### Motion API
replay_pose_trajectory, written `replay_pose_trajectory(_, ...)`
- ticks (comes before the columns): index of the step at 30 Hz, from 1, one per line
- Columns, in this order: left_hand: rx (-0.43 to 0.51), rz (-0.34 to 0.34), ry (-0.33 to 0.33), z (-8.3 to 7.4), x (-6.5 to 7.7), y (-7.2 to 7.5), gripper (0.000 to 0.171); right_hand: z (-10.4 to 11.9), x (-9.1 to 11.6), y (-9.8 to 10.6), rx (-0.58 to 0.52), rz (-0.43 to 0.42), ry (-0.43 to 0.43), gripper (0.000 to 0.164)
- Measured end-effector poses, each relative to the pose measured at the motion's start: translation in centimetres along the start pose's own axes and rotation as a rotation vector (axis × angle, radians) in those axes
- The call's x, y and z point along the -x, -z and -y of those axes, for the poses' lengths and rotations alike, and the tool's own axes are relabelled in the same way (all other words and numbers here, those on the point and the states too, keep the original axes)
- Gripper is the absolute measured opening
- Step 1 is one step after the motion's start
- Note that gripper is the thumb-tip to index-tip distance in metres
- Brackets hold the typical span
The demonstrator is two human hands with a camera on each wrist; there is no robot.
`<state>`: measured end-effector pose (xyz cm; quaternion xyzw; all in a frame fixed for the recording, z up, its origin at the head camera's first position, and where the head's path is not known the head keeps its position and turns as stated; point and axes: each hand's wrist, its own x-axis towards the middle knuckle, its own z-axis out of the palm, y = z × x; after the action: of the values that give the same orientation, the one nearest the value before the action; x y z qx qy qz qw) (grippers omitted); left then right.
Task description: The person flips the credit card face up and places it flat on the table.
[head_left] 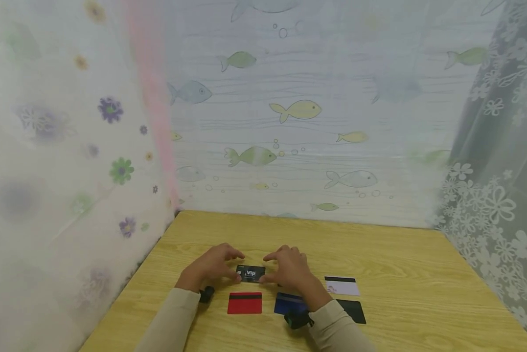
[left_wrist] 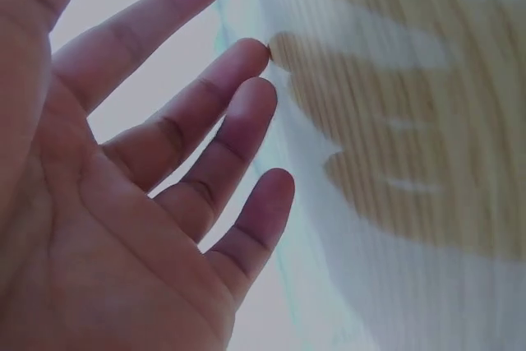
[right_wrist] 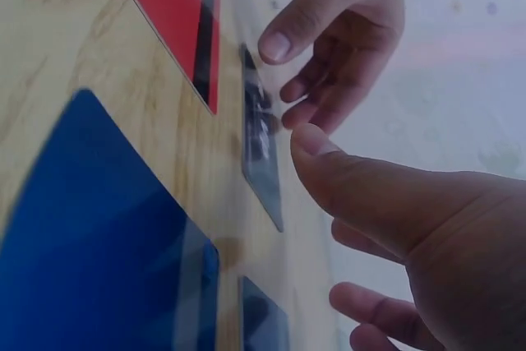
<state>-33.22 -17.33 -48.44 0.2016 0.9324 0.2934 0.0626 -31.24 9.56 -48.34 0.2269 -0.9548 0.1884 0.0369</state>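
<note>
As two bare hands frame it from either side, a black card lies face up on a yellowish wood-grain table, its middle marked with white "Vip" lettering and its left end with a small pale patch. The card sits flat, its long edges running roughly side to side, just behind a red card with a dark stripe.

The left hand is spread wide, fingers apart and gently bent, thumb by the card's near left corner. The right hand mirrors it, thumb and fingers well parted, thumb by the near right corner. Neither hand grips anything; from the right wrist, both thumbs appear just clear of the card, though light contact is hard to rule out.

Beneath the right forearm lies a blue card, partly covered. To the right are a white card with a black stripe and a dark card, partly behind the sleeve.
</note>
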Motion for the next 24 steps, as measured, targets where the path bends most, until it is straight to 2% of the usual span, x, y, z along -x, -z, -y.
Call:
replay_pose_trajectory(3, -0.031, -0.005, -0.053, -0.5, -0.6, -0.2, 0.055, -0.4, 0.0, 0.6, 0.02, -0.013, 0.012, 0.06)
replay_pose_trajectory(9, -0.027, 0.024, -0.103, -2.1, -1.5, -1.0, 0.053, -1.2, 0.9, 1.8, 0.012, -0.038, 0.026, 0.055)
replay_pose_trajectory(14, -0.049, 0.027, -0.149, -3.7, -2.0, -1.4, 0.056, -2.2, 1.9, 2.8, 0.007, -0.056, 0.001, 0.054)
replay_pose_trajectory(24, -0.072, 0.023, -0.14, -5.6, -2.9, -2.9, 0.054, -4.7, 4.0, 3.8, 0.002, -0.063, -0.058, 0.052)
